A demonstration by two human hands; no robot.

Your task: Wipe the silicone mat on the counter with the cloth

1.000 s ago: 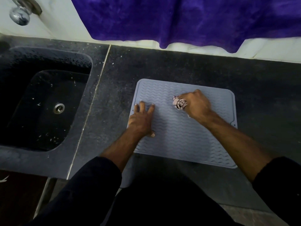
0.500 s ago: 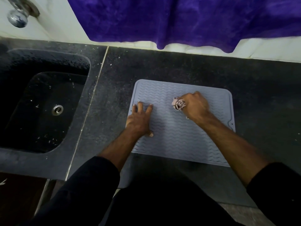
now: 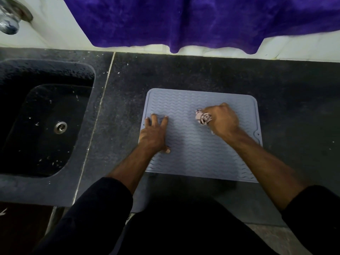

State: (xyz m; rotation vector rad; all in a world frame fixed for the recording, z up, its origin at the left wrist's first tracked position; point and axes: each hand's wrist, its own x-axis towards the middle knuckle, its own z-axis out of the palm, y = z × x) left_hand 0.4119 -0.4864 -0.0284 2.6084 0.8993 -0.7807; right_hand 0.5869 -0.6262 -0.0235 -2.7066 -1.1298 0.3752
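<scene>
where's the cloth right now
In the head view, the cloth is bunched in the right hand, on the upper right part of the grey mat; the left hand lies flat at the mat's left edge.

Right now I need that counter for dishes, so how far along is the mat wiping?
Mid-job. Done: the mat lies flat on the counter, and the left hand presses flat on its left side. In hand: the right hand has a closed grip on the balled cloth, pressed near the mat's upper middle. Left: I can't tell which parts are already wiped; no streaks show, so assume the edges and near side remain.
</scene>
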